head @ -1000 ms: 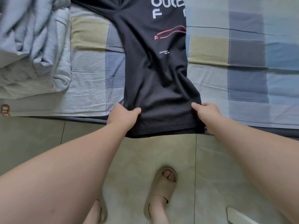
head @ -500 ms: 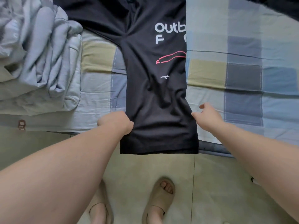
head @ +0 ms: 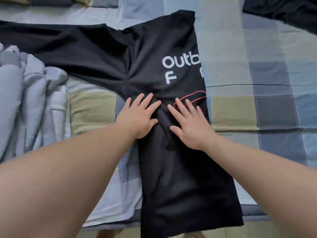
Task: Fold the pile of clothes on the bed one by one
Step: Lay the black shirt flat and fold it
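Observation:
A black T-shirt (head: 180, 169) with white lettering and a pink line print lies on the checked bed sheet (head: 257, 109), its right side folded under and its left sleeve spread out to the left. Its hem hangs over the bed's near edge. My left hand (head: 139, 115) lies flat on the shirt's middle with fingers spread. Just to its right, my right hand (head: 188, 122) presses flat on the cloth too, below the pink print.
A bunched pale blue-grey cloth (head: 25, 103) lies at the left of the bed. Another dark garment (head: 288, 12) sits at the top right corner. The tiled floor (head: 257, 231) shows along the bottom.
Both hands let go of the shirt's hem corners and moved up to its middle, where they now lie flat. The view has shifted forward over the bed.

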### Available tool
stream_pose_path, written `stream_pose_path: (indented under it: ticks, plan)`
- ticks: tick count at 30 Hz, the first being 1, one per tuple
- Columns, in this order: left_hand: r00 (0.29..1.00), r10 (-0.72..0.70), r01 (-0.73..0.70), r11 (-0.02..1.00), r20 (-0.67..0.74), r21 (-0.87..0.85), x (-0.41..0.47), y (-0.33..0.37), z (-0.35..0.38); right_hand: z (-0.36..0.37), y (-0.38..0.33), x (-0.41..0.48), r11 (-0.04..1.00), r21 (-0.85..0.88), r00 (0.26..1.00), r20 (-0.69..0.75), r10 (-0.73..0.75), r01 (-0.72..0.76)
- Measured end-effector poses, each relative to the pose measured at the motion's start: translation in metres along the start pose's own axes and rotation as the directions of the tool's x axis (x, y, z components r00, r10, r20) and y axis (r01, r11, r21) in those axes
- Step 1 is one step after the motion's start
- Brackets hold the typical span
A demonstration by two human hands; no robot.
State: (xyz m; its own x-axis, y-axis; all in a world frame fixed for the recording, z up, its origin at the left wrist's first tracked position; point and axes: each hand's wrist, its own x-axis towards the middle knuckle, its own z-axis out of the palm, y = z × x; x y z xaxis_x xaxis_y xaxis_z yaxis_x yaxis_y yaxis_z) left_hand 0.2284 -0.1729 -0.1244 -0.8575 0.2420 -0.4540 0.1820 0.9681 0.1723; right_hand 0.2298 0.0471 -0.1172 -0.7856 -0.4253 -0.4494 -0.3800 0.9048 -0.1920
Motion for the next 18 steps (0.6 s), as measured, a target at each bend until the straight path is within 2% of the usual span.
stream_pose_path:
  ticks: [2, 4, 7, 9, 11, 13, 16, 18]
  plan:
    - [1.000, 0.021, -0.022, 0.999, 0.016, 0.039, 0.011, -0.025, -0.003, 0.013, -0.002, 0.010, 0.999, -0.044, 0.997, 0.082, 0.013, -0.009]
    - [1.000, 0.004, -0.005, 0.997, 0.021, 0.071, 0.021, -0.049, -0.013, 0.017, -0.010, 0.017, 0.993, -0.050, 0.993, 0.050, 0.111, -0.108]
    - [0.998, 0.022, -0.017, 0.994, -0.051, 0.105, 0.041, -0.077, -0.046, -0.001, -0.039, 0.033, 0.965, 0.021, 0.941, -0.216, 0.260, -0.261]
    - [0.994, 0.061, -0.051, 0.992, -0.091, 0.114, 0.054, -0.096, -0.074, -0.023, -0.061, 0.059, 0.957, 0.081, 0.898, -0.331, 0.289, -0.278]
    - [0.999, 0.037, -0.037, 0.998, 0.008, 0.054, 0.064, -0.121, -0.097, -0.048, -0.083, 0.094, 0.946, 0.190, 0.908, -0.282, 0.310, -0.264]
    - [0.981, -0.026, 0.022, 0.999, 0.194, 0.024, 0.073, -0.150, -0.117, -0.068, -0.104, 0.129, 0.892, 0.338, 0.916, -0.158, 0.370, -0.302]
    - [0.917, -0.101, 0.090, 0.995, 0.387, 0.046, 0.084, -0.196, -0.142, -0.085, -0.136, 0.175, 0.785, 0.466, 0.886, -0.007, 0.464, -0.407]
    - [0.887, -0.098, 0.079, 0.995, 0.451, 0.061, 0.090, -0.224, -0.158, -0.091, -0.156, 0.199, 0.707, 0.506, 0.843, 0.079, 0.532, -0.494]
